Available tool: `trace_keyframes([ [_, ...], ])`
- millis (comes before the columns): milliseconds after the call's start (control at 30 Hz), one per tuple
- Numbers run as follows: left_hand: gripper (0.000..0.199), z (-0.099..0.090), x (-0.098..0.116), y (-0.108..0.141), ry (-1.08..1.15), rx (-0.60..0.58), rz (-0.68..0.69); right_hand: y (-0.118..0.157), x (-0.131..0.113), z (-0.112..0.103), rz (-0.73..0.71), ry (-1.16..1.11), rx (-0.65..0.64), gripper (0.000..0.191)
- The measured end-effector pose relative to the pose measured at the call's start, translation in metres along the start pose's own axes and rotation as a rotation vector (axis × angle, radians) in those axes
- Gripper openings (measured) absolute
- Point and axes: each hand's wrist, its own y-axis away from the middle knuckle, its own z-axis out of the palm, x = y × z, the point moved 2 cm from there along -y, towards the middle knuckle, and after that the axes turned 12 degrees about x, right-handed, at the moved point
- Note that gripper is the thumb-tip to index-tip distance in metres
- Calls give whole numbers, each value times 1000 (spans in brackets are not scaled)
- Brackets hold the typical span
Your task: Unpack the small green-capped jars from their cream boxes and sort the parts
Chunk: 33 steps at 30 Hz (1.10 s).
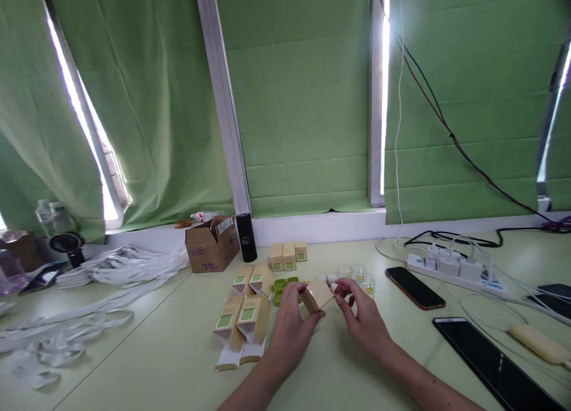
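My left hand (292, 325) is closed around a small tan carton (317, 294), held tilted above the table. The fingers of my right hand (362, 316) pinch at the carton's right edge, where a flap shows. Left of my left hand stand several tan cartons with green labels (247, 314), the front ones with white flaps hanging open. Green small containers (279, 284) sit just behind my left hand. Clear round cups (358, 270) with something yellow in them are behind my right hand. Three closed tan cartons (289, 257) stand farther back.
A brown cardboard box (212, 244) and black cylinder (246, 238) stand at the back. White straps (125, 268) spread over the left side. On the right lie phones (414, 287), a tablet (495, 360), a power strip (455, 267) with cables, and a cream-coloured device (537, 342).
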Motion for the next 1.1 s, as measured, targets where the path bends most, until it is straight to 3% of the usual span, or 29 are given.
trace_keyframes([
  [233, 46, -10, 7, 1, -196, 262, 413, 9, -24, -5, -275, 38, 81, 36],
  [400, 38, -13, 24, 7, -290, 312, 644, 12, -32, -6, -354, 39, 77, 47],
  [600, 41, -11, 30, 13, -343, 274, 728, 17, -31, -6, -412, 65, 46, 54],
  [1100, 42, -10, 32, 15, -468, 133, 808, 23, -25, 2, -380, 129, -29, 55],
])
